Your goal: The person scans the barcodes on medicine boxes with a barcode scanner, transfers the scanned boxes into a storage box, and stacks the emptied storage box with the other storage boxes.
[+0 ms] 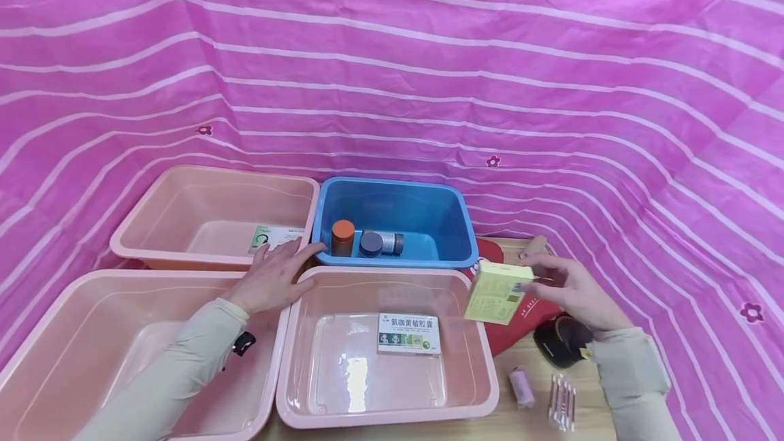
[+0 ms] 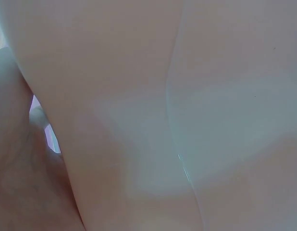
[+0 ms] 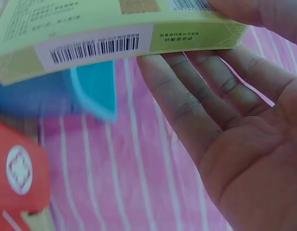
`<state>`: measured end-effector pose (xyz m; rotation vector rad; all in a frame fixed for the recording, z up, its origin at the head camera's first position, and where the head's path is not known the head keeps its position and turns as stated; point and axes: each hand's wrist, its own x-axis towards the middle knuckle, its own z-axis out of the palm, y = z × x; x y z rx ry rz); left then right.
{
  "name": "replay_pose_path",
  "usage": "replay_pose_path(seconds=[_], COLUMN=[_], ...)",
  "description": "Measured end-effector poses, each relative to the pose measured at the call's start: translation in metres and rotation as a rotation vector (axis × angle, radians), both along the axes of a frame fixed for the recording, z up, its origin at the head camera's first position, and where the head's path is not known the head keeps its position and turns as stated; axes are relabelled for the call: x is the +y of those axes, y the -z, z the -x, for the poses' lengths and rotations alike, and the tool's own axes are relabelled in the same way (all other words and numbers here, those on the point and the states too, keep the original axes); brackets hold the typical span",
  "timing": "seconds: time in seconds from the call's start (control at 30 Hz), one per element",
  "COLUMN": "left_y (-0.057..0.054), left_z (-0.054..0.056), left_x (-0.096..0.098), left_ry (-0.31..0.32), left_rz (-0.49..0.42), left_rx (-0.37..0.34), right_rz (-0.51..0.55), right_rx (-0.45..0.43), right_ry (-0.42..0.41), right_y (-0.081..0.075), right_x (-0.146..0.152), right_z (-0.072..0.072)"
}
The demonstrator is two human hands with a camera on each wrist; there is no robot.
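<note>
My right hand [image 1: 572, 291] pinches a pale yellow-green medicine box [image 1: 497, 295] between thumb and fingers, tilted above the right edge of the near pink bin [image 1: 392, 420]. In the right wrist view, fingertips [image 3: 151, 62] support the box's barcoded side from below, with the thumb on top. My left hand [image 1: 275, 276] lies with spread, relaxed fingers over the meeting rims of the bins, holding nothing. The left wrist view is mostly a pink bin wall [image 2: 124, 57], with part of the hand at its left. A white medicine box [image 1: 408, 342] lies inside the near pink bin.
A blue bin [image 1: 398, 184] behind holds an orange-capped bottle [image 1: 342, 238] and dark-capped bottles. Two more pink bins stand left, the back one [image 1: 214, 172] containing a green-white box [image 1: 263, 237]. At right lie a red pouch [image 1: 505, 340], a black object [image 1: 554, 346], a pink roll [image 1: 521, 388] and cotton swabs [image 1: 562, 403].
</note>
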<state>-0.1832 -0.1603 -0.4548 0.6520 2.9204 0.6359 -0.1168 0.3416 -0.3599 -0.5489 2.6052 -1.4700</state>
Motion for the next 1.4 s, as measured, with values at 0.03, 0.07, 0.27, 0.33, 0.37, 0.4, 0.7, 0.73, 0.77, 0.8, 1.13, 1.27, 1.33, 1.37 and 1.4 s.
replay_pose_path(seconds=[0.03, 0.07, 0.27, 0.33, 0.37, 0.4, 0.7, 0.73, 0.77, 0.8, 1.13, 1.27, 1.33, 1.37, 1.4], left_y=[0.000, 0.001, 0.000, 0.000, 0.000, 0.000, 0.000, 0.000, 0.000, 0.000, 0.000, -0.001, -0.001, -0.001, -0.001], left_z=[0.000, 0.000, -0.001, -0.001, -0.001, -0.001, -0.001, -0.001, -0.001, -0.001, -0.001, 0.000, 0.000, 0.000, 0.000], left_x=[0.000, 0.000, 0.001, 0.001, 0.001, 0.001, 0.000, 0.000, 0.001, 0.001, 0.001, 0.002, 0.002, 0.002, 0.001], left_ry=[0.001, 0.002, -0.004, -0.007, -0.008, -0.009, -0.014, -0.015, -0.016, -0.017, -0.023, -0.025, -0.027, -0.027, -0.027], left_rz=[0.000, 0.000, 0.006, 0.007, 0.007, 0.008, 0.012, 0.013, 0.015, 0.015, 0.017, 0.012, 0.009, 0.009, 0.009], left_rx=[-0.001, -0.002, -0.009, -0.011, -0.012, -0.014, -0.019, -0.022, -0.024, -0.027, -0.036, -0.039, -0.043, -0.045, -0.046], right_rz=[0.012, 0.019, 0.011, -0.026, -0.045, -0.056, -0.101, -0.104, -0.108, -0.112, -0.098, -0.096, -0.091, -0.090, -0.086], right_rx=[-0.013, -0.016, -0.052, -0.065, -0.071, -0.076, -0.093, -0.101, -0.108, -0.115, -0.134, -0.133, -0.137, -0.136, -0.139], right_ry=[0.031, 0.059, 0.121, 0.127, 0.129, 0.132, 0.204, 0.209, 0.215, 0.223, 0.219, 0.219, 0.219, 0.212, 0.210], right_y=[0.002, 0.004, 0.023, 0.031, 0.034, 0.037, 0.057, 0.058, 0.059, 0.060, 0.068, 0.070, 0.070, 0.071, 0.072], right_x=[0.009, 0.018, 0.064, 0.074, 0.079, 0.083, 0.106, 0.108, 0.109, 0.110, 0.119, 0.121, 0.121, 0.122, 0.122], right_z=[-0.004, -0.008, -0.027, -0.031, -0.033, -0.035, -0.047, -0.047, -0.048, -0.048, -0.052, -0.052, -0.051, -0.051, -0.051])
